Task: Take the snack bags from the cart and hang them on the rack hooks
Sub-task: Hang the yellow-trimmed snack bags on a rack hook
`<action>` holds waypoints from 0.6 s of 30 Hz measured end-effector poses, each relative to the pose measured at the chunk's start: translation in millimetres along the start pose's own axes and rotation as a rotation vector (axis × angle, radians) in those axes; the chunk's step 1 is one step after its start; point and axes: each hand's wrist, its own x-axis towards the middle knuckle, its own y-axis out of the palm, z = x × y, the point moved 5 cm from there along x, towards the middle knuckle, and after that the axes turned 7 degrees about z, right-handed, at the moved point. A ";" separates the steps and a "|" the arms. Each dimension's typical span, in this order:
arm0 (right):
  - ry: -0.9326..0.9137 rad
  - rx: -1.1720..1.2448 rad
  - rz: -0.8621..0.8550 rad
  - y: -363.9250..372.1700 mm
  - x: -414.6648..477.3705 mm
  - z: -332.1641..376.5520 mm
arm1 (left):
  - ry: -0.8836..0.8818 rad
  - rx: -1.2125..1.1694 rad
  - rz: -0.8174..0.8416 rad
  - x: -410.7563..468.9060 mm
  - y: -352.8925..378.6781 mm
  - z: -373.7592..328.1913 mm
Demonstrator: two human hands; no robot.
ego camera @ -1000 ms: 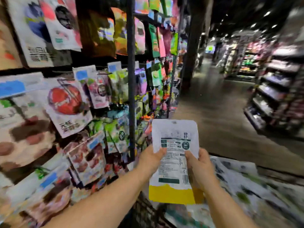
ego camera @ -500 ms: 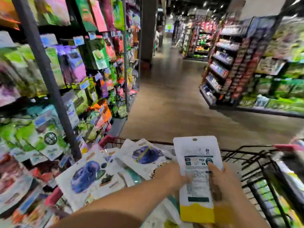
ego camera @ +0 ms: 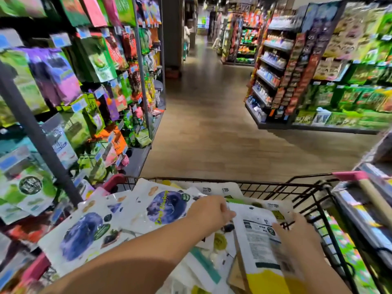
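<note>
Reaching in from the near left, the left arm (ego camera: 131,259) is stretching diagonally over the cart (ego camera: 275,184), forearm bare and wrist straight. At its end the left grip (ego camera: 209,211) is lying knuckles up, fingers curling toward the right and pinching the top left corner of the snack bag (ego camera: 259,240). Edges are blurring slightly here.

Coming in from the near right, the right grip (ego camera: 297,234) is clamping the bag's right edge. Its thumb is lying flat across the printed face and the other fingers are wrapping behind, out of sight. Both are closing on the same bag and carrying nothing else.

The snack bag is facing up with its back side: white panel, small print, dark band, yellow strip at the near end. It is sitting low over the right half of the cart, far end tilting up. Whether it is touching the packets beneath, cannot tell.

Two blueberry bags (ego camera: 163,205) are lying flat and overlapping in the cart's left half, just left of the left grip.

The rack (ego camera: 38,141) is standing along the left, with hanging packets (ego camera: 99,62) crowding its hooks. A wood-look floor (ego camera: 212,134) is running to the far end, and stocked shelves (ego camera: 273,66) are lining the far right.
</note>
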 end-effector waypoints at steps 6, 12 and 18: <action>-0.452 0.082 0.092 17.1 -13.8 99.5 | -0.032 -0.167 -0.050 9.7 -8.0 19.0; -0.771 0.139 0.133 18.1 -43.1 209.7 | -0.081 -0.419 -0.230 2.0 -63.5 56.8; -1.103 0.209 0.229 27.3 -106.6 350.9 | -0.124 -0.559 -0.595 -55.5 -169.6 106.2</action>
